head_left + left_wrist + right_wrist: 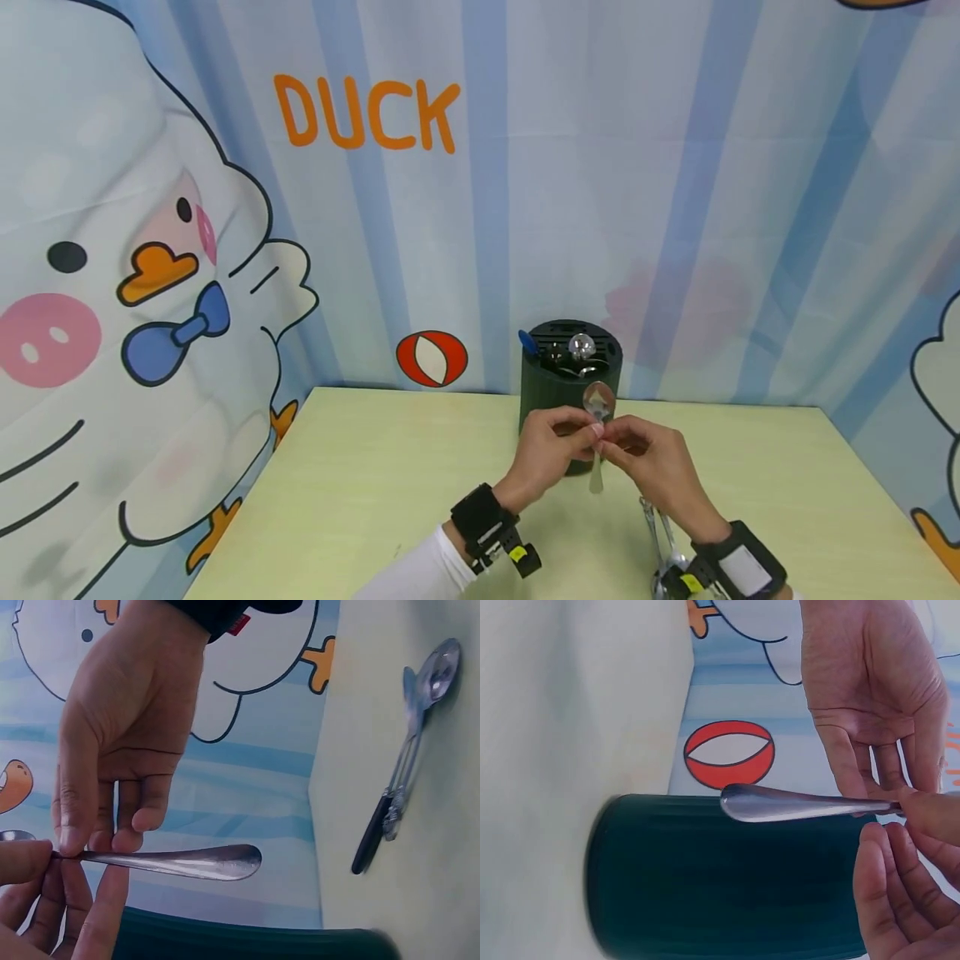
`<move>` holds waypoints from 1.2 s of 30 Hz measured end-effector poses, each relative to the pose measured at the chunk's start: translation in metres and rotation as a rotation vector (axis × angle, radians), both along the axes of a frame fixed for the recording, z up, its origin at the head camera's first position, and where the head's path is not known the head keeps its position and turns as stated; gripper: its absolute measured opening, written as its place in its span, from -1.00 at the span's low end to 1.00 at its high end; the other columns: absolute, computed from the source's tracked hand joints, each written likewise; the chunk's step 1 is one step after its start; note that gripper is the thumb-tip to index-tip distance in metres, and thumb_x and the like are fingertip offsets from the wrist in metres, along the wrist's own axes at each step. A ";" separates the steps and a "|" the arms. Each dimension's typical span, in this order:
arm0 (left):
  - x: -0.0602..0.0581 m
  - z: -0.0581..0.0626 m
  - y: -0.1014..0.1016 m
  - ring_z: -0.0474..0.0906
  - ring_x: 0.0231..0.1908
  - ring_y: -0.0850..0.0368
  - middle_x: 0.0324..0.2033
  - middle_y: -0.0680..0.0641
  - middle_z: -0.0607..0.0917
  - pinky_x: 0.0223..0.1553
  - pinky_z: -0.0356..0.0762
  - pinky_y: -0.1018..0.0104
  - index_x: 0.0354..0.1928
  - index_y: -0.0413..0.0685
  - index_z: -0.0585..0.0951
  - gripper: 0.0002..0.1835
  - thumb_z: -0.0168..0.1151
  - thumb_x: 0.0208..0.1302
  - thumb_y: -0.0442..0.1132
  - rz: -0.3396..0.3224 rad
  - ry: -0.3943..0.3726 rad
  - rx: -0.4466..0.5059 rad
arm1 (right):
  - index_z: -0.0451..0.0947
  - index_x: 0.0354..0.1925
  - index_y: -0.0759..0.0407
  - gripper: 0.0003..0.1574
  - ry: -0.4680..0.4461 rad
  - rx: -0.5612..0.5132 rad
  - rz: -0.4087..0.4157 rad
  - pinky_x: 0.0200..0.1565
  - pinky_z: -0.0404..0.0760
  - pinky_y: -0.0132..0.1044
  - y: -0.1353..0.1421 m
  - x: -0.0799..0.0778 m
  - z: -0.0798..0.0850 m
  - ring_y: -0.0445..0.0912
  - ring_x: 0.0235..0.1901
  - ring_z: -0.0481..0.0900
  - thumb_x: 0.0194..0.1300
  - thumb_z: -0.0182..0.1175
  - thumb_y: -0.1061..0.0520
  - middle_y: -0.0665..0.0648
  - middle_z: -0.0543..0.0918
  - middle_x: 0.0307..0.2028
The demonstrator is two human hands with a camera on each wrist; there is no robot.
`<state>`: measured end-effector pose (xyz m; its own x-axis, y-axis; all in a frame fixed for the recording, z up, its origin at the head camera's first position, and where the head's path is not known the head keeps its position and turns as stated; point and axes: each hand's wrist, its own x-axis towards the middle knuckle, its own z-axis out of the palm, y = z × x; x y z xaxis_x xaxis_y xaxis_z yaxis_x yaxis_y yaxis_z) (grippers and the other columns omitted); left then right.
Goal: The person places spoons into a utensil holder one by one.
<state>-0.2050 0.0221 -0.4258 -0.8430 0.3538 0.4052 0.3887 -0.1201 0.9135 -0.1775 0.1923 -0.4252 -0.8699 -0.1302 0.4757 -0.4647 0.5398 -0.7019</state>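
A metal spoon (pixel 597 402) is held upright in front of the green holder, bowl at the top and handle (pixel 202 862) pointing down. My left hand (pixel 553 447) pinches it near the neck between thumb and fingers. From the other side my right hand (pixel 660 462) pinches it at almost the same spot, fingertips of both hands close together. The right wrist view shows the flared handle end (pixel 754 804) sticking out free of the fingers. Directly behind stands a dark green cylindrical utensil holder (pixel 534 396).
A blue utensil tip (pixel 528 342) and several shiny metal heads (pixel 582 347) show in the holder's slotted top. By my right wrist a spoon (pixel 441 671) and a black-handled utensil (pixel 373 832) lie together on the pale table (pixel 405 475). A duck-printed curtain (pixel 570 167) hangs behind.
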 end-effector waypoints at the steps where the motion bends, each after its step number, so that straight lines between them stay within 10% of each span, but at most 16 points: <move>1: 0.000 0.003 -0.001 0.61 -0.37 0.08 -0.39 -0.06 0.65 -0.37 0.64 0.22 -0.25 -0.11 0.65 -0.89 0.22 0.21 -0.28 -0.002 0.008 0.005 | 0.58 -0.27 -0.08 -0.87 0.006 -0.005 0.003 -0.39 0.63 -0.29 0.000 0.000 0.002 -0.28 -0.43 0.57 0.16 0.28 0.04 -0.14 0.62 -0.41; 16: 0.011 0.068 -0.014 0.59 -0.35 -0.05 -0.30 -0.21 0.56 -0.35 0.64 0.03 -0.25 -0.33 0.60 -0.89 0.19 0.20 -0.42 -0.049 0.125 0.014 | 0.61 -0.15 0.01 -0.81 0.109 -0.073 0.023 -0.26 0.63 -0.29 -0.009 -0.001 0.037 -0.24 -0.32 0.59 0.23 0.22 0.11 -0.09 0.65 -0.32; 36: -0.016 0.095 -0.023 0.56 -0.27 -0.10 -0.29 -0.19 0.59 -0.30 0.64 0.07 -0.16 -0.26 0.60 -0.84 0.17 0.23 -0.38 -0.023 0.147 0.042 | 0.57 -0.18 0.34 -0.82 0.210 -0.098 0.035 -0.29 0.61 -0.35 -0.038 0.008 0.110 -0.03 -0.35 0.61 0.20 0.17 0.35 0.23 0.65 -0.29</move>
